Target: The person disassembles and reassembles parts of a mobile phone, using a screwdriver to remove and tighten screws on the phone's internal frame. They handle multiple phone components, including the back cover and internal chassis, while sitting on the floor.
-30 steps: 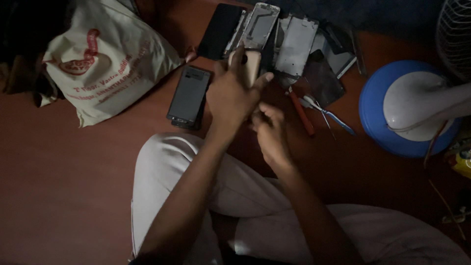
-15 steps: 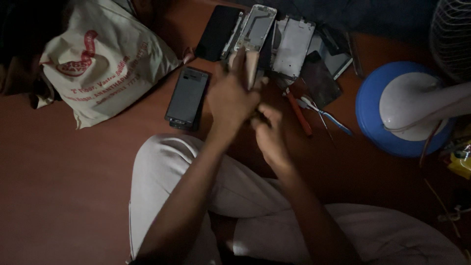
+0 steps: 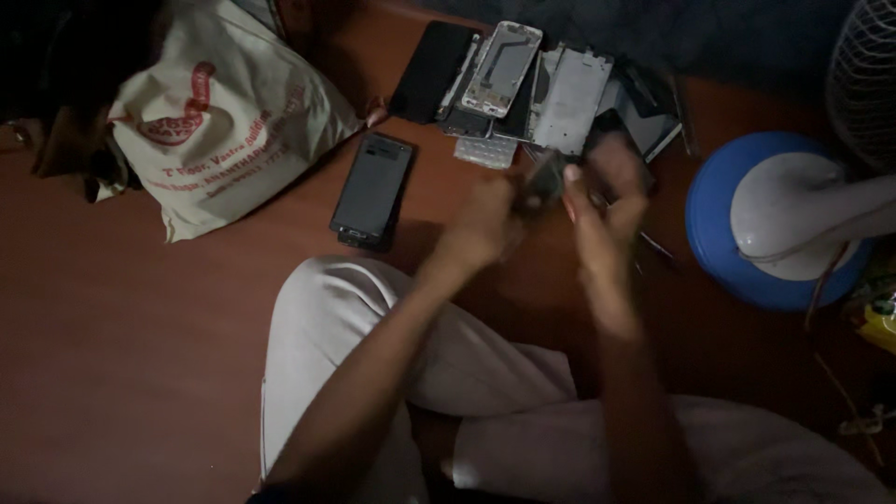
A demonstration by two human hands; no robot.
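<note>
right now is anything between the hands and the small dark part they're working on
Nothing visible: the left hand and right hand both already touch the small dark part, though motion blur hides the exact grip.

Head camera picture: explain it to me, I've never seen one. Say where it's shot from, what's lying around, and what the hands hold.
There is no machine here, just a person sitting cross-legged on a reddish-brown floor. The camera sits on their head and looks down, so both arms reach away from you. The left hand and right hand are blurred; together they hold a small dark part, too blurred to identify. On the floor lie a black phone, a pile of phone frames, a printed cloth bag and a fan's blue base.
</note>
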